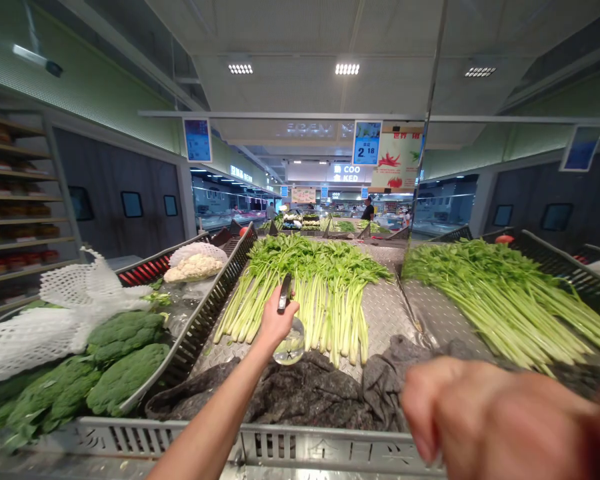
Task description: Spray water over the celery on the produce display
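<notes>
A clear spray bottle (291,347) is gripped near its neck by the left hand (277,321), whose fingers are closed around it; its black spray head (284,293) is lifted just above the knuckles, and the rounded, see-through body is left hanging below the fingers. Just beyond those fingertips, and to either side of them, stalks of celery (333,303) are spread side by side, with leafy ends turned away and pale cut ends turned toward the wrist. Whether the celery is touched by the bottle cannot be told. Bare patches of a studded metal surface (386,320) are seen to the right of the fingers. Below the held bottle, a crumpled dark cloth (320,393) is laid along the near edge, bounded by a grey slotted front rail (275,445). To the left of the fingers, past a slotted black divider (233,267), broccoli heads (125,337) are piled near white foam netting (60,327), with a cauliflower (195,268) set farther back. Well to the right of those fingers, the right hand (500,417) is seen blurred and close to the camera; its fingers appear curled, but whether anything is grasped cannot be told. Beyond it, more celery stalks (505,300) are shown, apparently mirrored in a panel.
</notes>
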`<state>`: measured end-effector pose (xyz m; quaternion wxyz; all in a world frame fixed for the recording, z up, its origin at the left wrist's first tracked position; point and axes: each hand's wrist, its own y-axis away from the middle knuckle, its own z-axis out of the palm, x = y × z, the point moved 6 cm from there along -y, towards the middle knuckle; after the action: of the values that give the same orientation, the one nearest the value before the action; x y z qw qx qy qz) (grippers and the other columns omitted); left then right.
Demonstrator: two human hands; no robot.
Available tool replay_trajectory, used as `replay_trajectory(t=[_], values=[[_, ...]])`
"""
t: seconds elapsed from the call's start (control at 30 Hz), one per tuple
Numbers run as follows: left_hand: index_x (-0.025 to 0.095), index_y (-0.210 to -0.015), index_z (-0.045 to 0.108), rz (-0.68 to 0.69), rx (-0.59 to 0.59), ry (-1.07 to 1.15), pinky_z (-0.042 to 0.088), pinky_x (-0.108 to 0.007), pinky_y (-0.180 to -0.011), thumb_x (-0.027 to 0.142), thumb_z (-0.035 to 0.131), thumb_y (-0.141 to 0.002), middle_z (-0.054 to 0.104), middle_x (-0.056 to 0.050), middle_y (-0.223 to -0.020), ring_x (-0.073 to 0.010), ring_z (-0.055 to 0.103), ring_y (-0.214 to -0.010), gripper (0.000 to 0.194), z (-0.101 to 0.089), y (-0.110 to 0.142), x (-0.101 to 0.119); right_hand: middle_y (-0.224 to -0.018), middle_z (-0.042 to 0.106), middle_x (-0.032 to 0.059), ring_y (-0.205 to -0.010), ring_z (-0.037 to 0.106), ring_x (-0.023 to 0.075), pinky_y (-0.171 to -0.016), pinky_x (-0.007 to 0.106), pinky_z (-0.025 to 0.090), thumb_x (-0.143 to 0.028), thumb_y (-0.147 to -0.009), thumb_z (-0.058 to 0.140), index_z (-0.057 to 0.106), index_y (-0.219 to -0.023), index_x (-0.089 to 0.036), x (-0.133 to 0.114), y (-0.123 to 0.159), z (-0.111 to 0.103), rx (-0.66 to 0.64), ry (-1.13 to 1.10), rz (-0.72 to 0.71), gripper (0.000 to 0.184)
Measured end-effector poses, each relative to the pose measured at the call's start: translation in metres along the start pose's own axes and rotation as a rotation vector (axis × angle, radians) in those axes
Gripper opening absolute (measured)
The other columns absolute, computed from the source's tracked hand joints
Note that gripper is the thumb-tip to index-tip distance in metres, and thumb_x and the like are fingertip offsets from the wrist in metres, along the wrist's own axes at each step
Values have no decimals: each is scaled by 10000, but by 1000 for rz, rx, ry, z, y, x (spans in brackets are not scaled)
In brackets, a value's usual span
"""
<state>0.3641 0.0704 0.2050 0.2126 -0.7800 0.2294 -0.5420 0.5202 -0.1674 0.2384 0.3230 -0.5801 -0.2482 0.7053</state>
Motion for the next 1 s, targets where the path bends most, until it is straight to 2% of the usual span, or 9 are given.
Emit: replay_trajectory(t=[0.03, 0.1, 0.2, 0.27, 0.33, 0.4, 0.53, 0.63, 1.0], values=[[168, -822, 533, -2, -5, 1, 368, -243, -557, 260, 468, -632, 534, 12, -662, -120, 474, -576, 221, 0, 0, 1, -592, 561, 87, -579, 563, 210, -431, 321, 355, -509, -720, 268, 540, -870, -409, 2, -17, 2, 5, 27, -24, 326], [169, -822, 531, -3, -6, -5, 366, -248, -549, 268, 469, -634, 529, 13, -651, -125, 474, -570, 222, 1, -1, 2, -622, 562, 8, -549, 529, 146, -528, 304, 400, -339, -646, 528, 546, -854, -306, 22, -54, -6, 77, 223, -41, 211], [172, -814, 534, 10, 11, -5, 370, -254, -561, 272, 477, -630, 535, 12, -659, -131, 485, -587, 218, 4, -1, 7, -705, 563, 19, -602, 521, 141, -585, 304, 421, -308, -630, 520, 539, -801, -193, 78, -99, -53, 339, 422, -19, 208], [173, -819, 534, 22, 12, 12, 377, -256, -580, 265, 474, -632, 538, 11, -667, -131, 491, -601, 217, 7, 0, 12, -788, 573, 56, -706, 535, 170, -673, 327, 423, -316, -623, 483, 532, -846, -155, 116, -111, -94, 514, 579, 11, 280], [172, -823, 529, 25, -4, 22, 381, -257, -581, 255, 465, -637, 539, 10, -672, -132, 492, -602, 214, 11, 1, 17, -908, 570, 98, -834, 524, 201, -776, 349, 391, -327, -640, 441, 529, -930, -128, 144, -111, -127, 617, 756, 49, 363], [173, -816, 527, 23, -28, 13, 380, -257, -573, 248, 456, -641, 542, 6, -679, -135, 494, -606, 203, 16, 3, 22, -1032, 534, 125, -923, 497, 226, -833, 373, 354, -349, -671, 394, 508, -1025, -119, 166, -108, -147, 627, 890, 124, 438], [173, -783, 533, 18, -83, -10, 369, -253, -550, 257, 451, -650, 542, 4, -649, -138, 496, -591, 177, 27, 6, 26, -1168, 456, 132, -1087, 396, 242, -917, 378, 277, -350, -719, 321, 465, -1119, -112, 193, -107, -154, 551, 965, 210, 488], [173, -771, 533, -6, -106, -8, 366, -249, -547, 260, 455, -650, 545, 7, -631, -135, 501, -578, 169, 32, 9, 25, -1169, 459, 128, -1102, 384, 238, -926, 367, 266, -357, -724, 322, 468, -1122, -115, 202, -108, -153, 539, 960, 223, 489], [172, -821, 523, 20, -130, 40, 351, -241, -529, 226, 452, -641, 511, 22, -605, -118, 463, -545, 201, 42, 10, 40, -1205, 429, 139, -1109, 377, 250, -911, 372, 268, -375, -741, 291, 422, -1174, -106, 202, -110, -164, 589, 945, 268, 526]])
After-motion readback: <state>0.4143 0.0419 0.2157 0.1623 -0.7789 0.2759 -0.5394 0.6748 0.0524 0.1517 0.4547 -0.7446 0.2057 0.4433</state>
